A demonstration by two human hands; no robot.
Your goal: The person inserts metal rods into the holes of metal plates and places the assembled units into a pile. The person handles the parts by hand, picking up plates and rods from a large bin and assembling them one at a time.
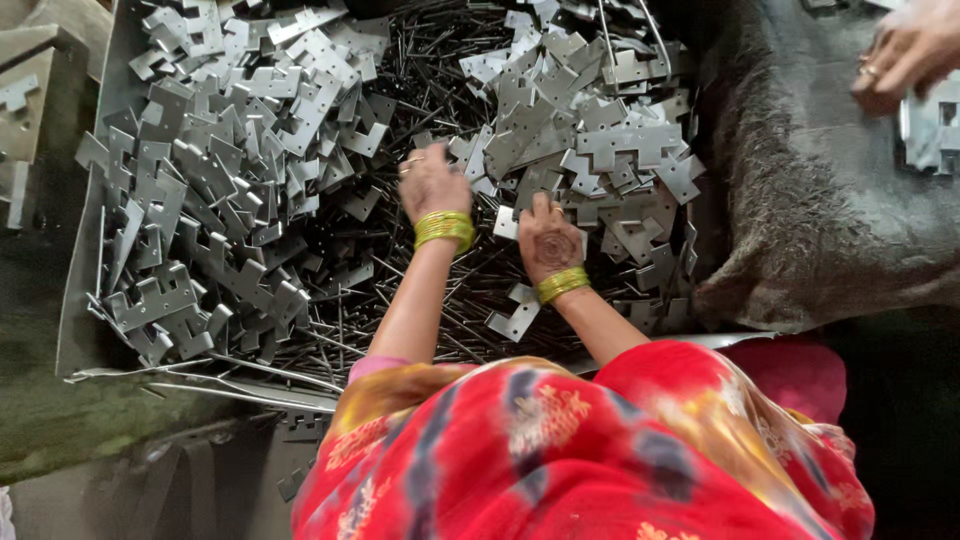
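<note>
Sorting step judged: plates [590, 150] heaped at 1 o'clock of pins [420, 290] in tray [85, 300]; left hand [432, 183] was laid flat, nothing grasped; right hand [548, 240] grip couldn't be told; a pinch on one plate edge judged needed.

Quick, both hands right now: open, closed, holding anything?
Left hand: palm down on the thin dark rods, fingers loosely curled; grip cannot be told.
Right hand: flat and open, fingertips touching the notched metal plates, holding nothing visible.
</note>
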